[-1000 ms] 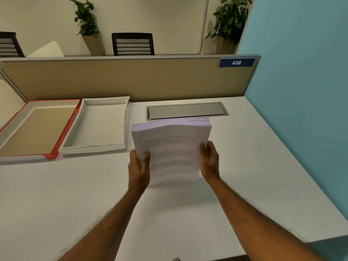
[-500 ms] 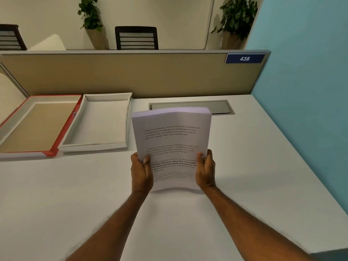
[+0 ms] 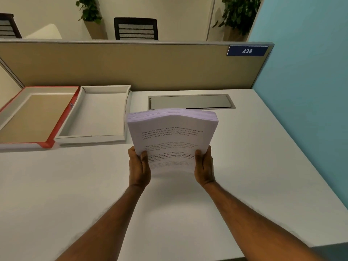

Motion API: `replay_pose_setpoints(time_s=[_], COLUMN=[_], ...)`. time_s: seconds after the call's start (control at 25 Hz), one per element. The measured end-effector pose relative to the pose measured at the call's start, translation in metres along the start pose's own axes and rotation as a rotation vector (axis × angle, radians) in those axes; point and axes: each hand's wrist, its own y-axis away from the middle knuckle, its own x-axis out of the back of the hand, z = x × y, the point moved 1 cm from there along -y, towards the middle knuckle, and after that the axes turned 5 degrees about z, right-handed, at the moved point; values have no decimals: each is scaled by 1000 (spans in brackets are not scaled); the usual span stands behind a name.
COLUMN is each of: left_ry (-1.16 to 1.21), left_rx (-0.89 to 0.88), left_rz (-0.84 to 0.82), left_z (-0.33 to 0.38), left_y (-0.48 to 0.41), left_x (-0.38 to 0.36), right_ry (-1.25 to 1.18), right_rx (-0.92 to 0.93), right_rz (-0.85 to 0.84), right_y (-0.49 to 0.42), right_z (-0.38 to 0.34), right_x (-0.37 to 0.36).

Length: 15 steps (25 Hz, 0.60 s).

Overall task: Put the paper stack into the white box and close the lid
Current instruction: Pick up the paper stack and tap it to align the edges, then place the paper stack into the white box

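Since a second ago we have lifted the paper stack off the counter and tipped it up toward us, its top edge now clear of the steel cable hatch it was covering. We see a thick block of smooth white sheets, bowed upward along the far edge where the leaves fan slightly, with short paragraphs of black print on the top page, one of them bold. Our left hand pinches the lower left corner, thumb on the printed face and fingers hidden behind; our right hand clamps the lower right edge the same way. We hold the stack above the matte, pale counter, right of the white box, a shallow cardboard tray with low walls that sits open. Beside it on the left lies the lid, red-edged outside, brown board inside, touching or nearly touching the box.
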Motion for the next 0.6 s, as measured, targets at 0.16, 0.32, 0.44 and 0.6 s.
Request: replay_pose_setpoints(time_s=[0.16, 0.32, 0.44, 0.6], left_ry=[-14, -56, -151, -241], left_rx=[52, 168, 278, 360], left_rz=[36, 33, 12, 2], left_z=[5, 17, 21, 16], left_y=[-10, -26, -45, -70], left_x=[-2, 3, 15, 43], right_ry=[39, 157, 167, 211], right_rx=[-13, -44, -133, -277], right_rz=[0, -23, -50, -82], right_y=[-10, -28, -37, -41], right_z=[-11, -26, -38, -46], right_x=[-2, -10, -28, -68])
